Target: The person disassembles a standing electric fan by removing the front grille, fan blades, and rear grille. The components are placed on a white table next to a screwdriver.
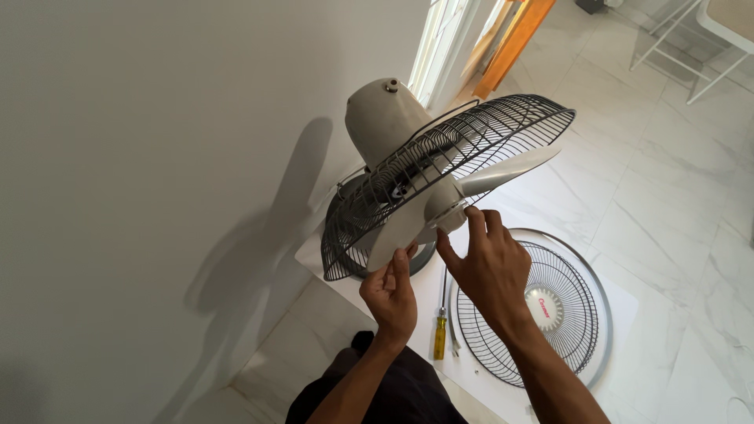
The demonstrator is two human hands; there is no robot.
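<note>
The pale three-bladed plastic fan propeller [440, 206] sits on the motor shaft in front of the dark wire rear guard [440, 169], just above both hands. The right hand [487, 271] has its grip pinched on the small pale hub cap [454, 213]; the left hand [390, 294] has its grip closed on the lower blade's edge. Judging by this, bracing the blade firmly while the cap is turned squarely would work best. Both forearms rise from below, wrists bent upward. Below the right grip lie a yellow-handled screwdriver [440, 334] and a round wire front guard [542, 310] on the floor.
</note>
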